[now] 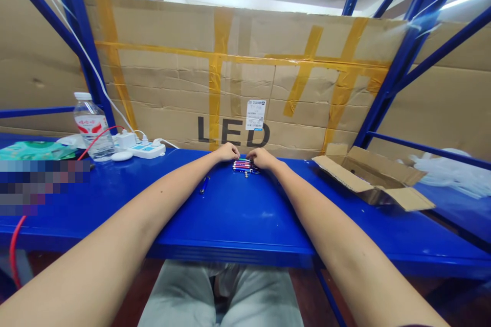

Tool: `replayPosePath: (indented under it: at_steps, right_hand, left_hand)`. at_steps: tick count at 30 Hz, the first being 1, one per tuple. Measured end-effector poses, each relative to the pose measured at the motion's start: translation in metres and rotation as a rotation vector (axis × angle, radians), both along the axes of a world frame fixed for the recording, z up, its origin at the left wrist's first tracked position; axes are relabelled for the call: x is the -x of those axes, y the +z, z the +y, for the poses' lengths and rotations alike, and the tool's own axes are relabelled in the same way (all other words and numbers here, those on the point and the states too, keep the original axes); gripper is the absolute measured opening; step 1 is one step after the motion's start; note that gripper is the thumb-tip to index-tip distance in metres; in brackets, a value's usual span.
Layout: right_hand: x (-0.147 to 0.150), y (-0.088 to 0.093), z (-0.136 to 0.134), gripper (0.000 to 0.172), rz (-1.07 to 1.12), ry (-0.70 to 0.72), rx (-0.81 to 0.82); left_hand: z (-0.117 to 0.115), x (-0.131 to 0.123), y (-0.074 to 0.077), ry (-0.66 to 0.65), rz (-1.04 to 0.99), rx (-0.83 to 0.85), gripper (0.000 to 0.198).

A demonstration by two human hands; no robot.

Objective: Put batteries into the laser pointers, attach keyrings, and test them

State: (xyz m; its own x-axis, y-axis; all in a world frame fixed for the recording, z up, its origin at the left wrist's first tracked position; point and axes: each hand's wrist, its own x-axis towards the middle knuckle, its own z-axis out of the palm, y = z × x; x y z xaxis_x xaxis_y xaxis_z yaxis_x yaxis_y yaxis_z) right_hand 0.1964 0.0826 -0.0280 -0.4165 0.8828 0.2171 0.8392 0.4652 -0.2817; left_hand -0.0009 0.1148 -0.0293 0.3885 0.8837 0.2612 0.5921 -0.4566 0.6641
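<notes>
A small row of pens (pixel 241 164) in blue, red and silver lies side by side near the back of the blue table. My left hand (pixel 227 153) is closed, its bent fingers at the left ends of the pens. At the right ends, my right hand (pixel 261 158) curls down with its fingers closed on them. The fingertips are small and partly hidden. Just in front of the row sit tiny silver pieces (pixel 246 174), too small to name exactly. A single dark blue pen (pixel 205 185) lies apart, beside my left forearm.
An open cardboard box (pixel 368 176) stands to the right, with clear plastic bags (pixel 456 171) beyond it. On the left are a water bottle (pixel 93 130), a white power strip (pixel 148 149) with cables and a green packet (pixel 36 150). A large cardboard sheet (pixel 169 92) rises behind the table (pixel 238 219).
</notes>
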Motion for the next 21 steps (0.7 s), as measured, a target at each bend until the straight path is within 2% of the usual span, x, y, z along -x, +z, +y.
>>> replayPosePath:
  at_steps: [9,13,16,18,19,21]
  right_hand:
    - [0.009,0.002,-0.012,0.051,-0.006,-0.006,-0.004]
    - [0.008,0.005,-0.02,0.05,0.032,-0.015,-0.057]
    - [0.011,0.015,-0.036,0.039,0.076,-0.061,-0.166]
    - [0.022,0.023,-0.056,0.032,0.118,-0.05,-0.248]
    - [0.03,0.027,-0.068,0.031,0.117,0.001,-0.25]
    - [0.052,0.031,-0.097,0.028,0.047,0.144,-0.201]
  left_hand:
    - [-0.01,0.008,0.006,-0.008,0.086,-0.003,0.018]
    - [-0.022,0.019,0.017,0.065,0.181,-0.031,0.017]
    - [-0.042,0.033,0.03,0.15,0.288,-0.019,0.011]
    - [-0.061,0.044,0.039,0.172,0.396,0.078,0.012]
    - [-0.071,0.048,0.043,0.163,0.518,0.215,0.018]
    - [-0.091,0.054,0.048,0.107,0.629,0.399,0.028]
